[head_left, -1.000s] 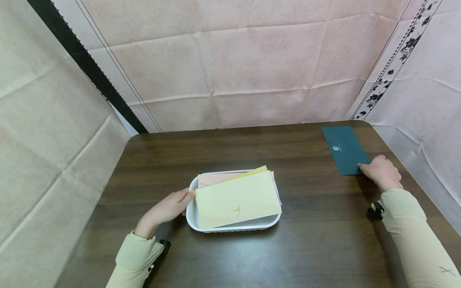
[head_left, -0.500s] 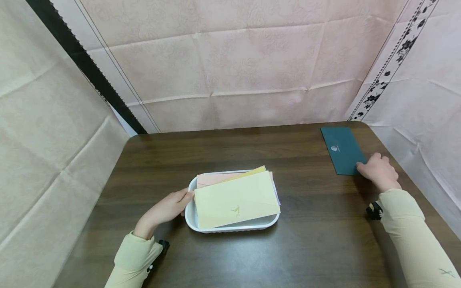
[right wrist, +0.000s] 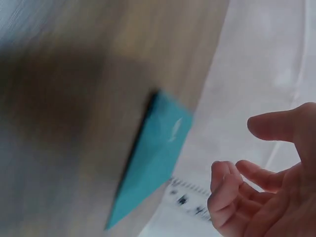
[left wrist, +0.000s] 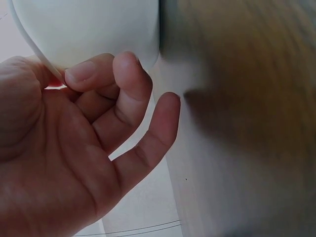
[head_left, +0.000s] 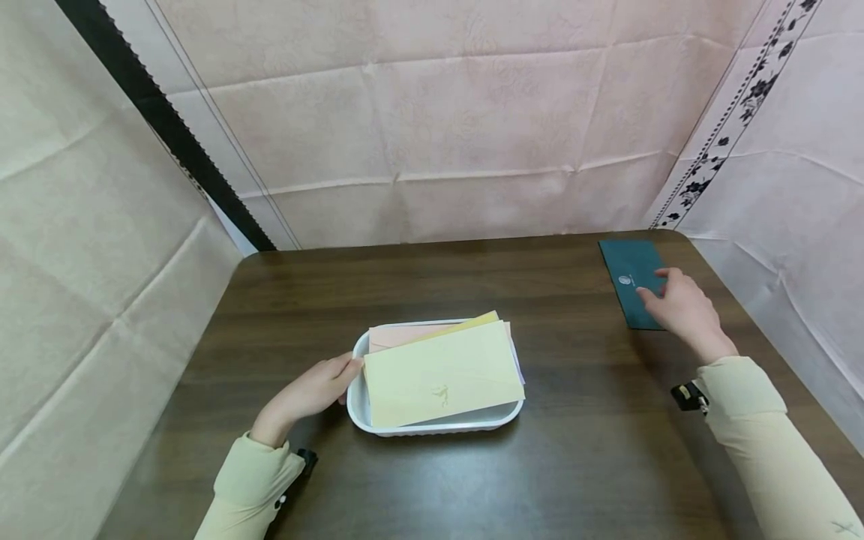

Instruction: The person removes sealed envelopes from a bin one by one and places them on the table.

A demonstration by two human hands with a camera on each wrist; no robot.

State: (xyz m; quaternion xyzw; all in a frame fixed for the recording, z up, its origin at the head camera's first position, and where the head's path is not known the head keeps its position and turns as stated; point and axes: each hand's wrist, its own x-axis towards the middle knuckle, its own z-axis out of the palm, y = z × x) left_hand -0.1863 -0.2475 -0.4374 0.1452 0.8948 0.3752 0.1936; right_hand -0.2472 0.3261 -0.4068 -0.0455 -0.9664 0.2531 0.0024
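Note:
My left hand [head_left: 313,390] pinches the left rim of a white tray [head_left: 439,430], thumb on top and fingers beneath. In the left wrist view the tray's underside [left wrist: 94,29] shows above the curled fingers. Several envelopes lie in the tray: a pale yellow envelope [head_left: 445,379] on top, with pink [head_left: 398,335], darker yellow and lilac ones peeking out behind. A teal envelope [head_left: 621,292] with a small white emblem lies flat at the table's far right. Over its right side hovers my right hand [head_left: 685,307], thumb and fingers apart, holding nothing; the right wrist view shows the hand [right wrist: 266,192] clear of the envelope.
The brown wooden table [head_left: 337,292] ends at a far edge against a pinkish cloth wall [head_left: 472,150]. Pale cloth [head_left: 796,210] hangs close along the right side, and another cloth [head_left: 101,262] stands at the left.
My right hand has come away from the teal envelope's near right corner, rising and moving left and farther over it. The envelope, left hand and tray stay about where they were.

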